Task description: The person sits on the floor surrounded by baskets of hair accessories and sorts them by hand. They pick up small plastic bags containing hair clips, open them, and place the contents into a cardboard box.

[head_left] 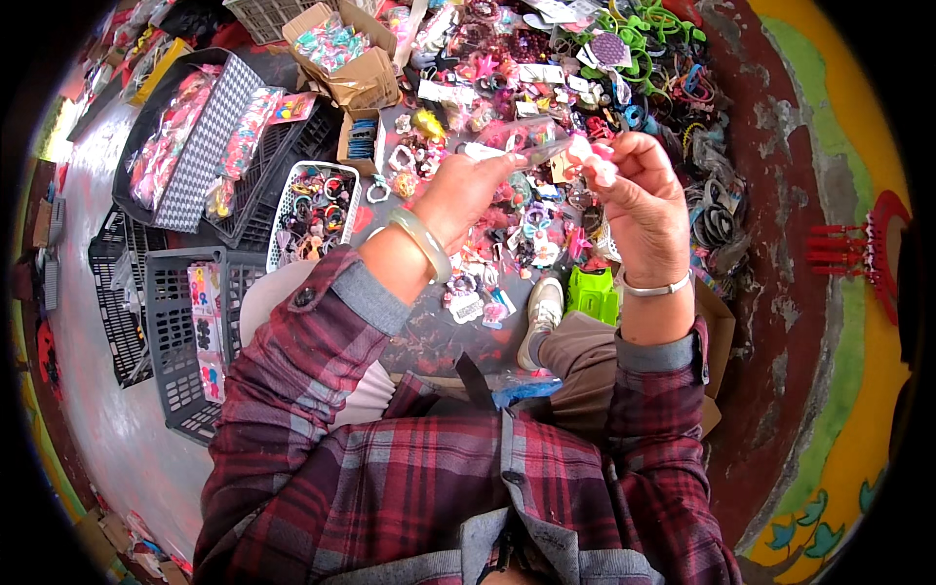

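Note:
My left hand (460,200), a pale bangle at its wrist, is closed on the edge of a clear plastic bag (542,148). The bag stretches across toward my other hand. Between the thumb and fingers of my right hand (645,210) is a small pink and white ornament (591,161), perhaps a hair accessory; its exact kind is hard to make out. Bag and ornament meet or overlap in the view, and I cannot tell whether they touch. Below both hands spreads a heap of hair accessories (534,222), with hair ties, bows and clips in many colours.
A white basket (354,175) of hair ties stands left of the heap, near a small carton (343,146) with blue items. Grey crates (175,292) stand farther left. An open cardboard box (369,90) is at the back. Green headbands (639,44) lie far right; a bright green object (592,294) is by my shoe.

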`<state>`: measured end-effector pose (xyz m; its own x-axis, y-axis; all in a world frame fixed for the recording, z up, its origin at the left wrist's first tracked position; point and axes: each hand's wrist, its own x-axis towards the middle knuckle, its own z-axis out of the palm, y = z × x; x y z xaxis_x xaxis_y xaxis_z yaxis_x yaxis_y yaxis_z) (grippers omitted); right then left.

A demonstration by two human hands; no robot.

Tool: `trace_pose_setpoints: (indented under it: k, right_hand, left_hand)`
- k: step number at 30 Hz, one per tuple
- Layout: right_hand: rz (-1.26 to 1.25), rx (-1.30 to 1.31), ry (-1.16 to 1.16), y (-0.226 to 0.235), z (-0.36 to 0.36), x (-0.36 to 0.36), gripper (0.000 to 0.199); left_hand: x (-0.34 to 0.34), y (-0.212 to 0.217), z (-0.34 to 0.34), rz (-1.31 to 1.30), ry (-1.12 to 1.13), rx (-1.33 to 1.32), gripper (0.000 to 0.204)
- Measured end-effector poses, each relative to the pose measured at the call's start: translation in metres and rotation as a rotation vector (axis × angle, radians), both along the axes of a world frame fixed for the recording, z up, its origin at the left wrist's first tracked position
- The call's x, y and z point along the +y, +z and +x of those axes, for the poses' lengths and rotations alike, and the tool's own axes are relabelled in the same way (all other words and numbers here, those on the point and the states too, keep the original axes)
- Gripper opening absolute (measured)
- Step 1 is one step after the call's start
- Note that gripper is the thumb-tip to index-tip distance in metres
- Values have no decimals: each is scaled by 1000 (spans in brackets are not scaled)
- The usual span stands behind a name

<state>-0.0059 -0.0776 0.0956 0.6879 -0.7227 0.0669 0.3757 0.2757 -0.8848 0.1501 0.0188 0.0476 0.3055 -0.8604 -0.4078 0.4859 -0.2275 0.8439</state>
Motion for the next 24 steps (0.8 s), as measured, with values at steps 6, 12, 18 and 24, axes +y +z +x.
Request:
trace_pose_setpoints:
  k: [6,12,18,24]
  right_hand:
    - [-64,71,-35,2,-10,-13,29]
    - [-627,261,-83,7,-12,-11,24]
    - [-1334,472,-76,0,2,2,25]
    - [-1561,483,-36,-5,4,5,22]
  left_hand:
    - [-1,-5,3,-58,-106,-90,28]
    - [-5,-17,0,-173,-166,-222,27]
    - [-5,-22,-3,-116,-197,-387,24]
    - [-4,-22,-7,-60,-282,-519,26]
